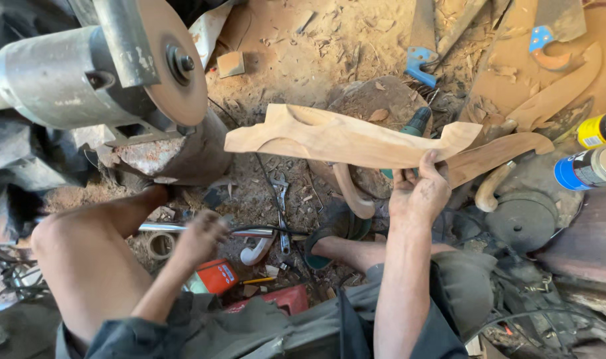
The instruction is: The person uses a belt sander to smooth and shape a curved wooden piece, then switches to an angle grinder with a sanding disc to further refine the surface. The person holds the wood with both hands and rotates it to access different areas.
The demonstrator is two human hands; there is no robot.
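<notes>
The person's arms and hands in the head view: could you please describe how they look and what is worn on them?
Both forearms are bare: no sleeve, glove, watch or ring shows on either. The right hand and its forearm look dusted with fine sawdust, with hair visible on the arm. The left hand is blurred, so finer detail cannot be told. Dark grey-green clothing bunches near the elbows.

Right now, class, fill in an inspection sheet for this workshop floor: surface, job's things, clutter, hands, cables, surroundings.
Surface: dirt floor strewn with wood chips.
Job's things: carved wooden piece held up; sanding disc on a grey motor.
Clutter: wrench, orange box, more wooden cutouts, spray cans.
Hands: right hand grips the carved wooden piece; left hand empty, blurred, over the knee.
Cables: black cable across the floor.
Surroundings: nothing seen beyond the floor.
</notes>
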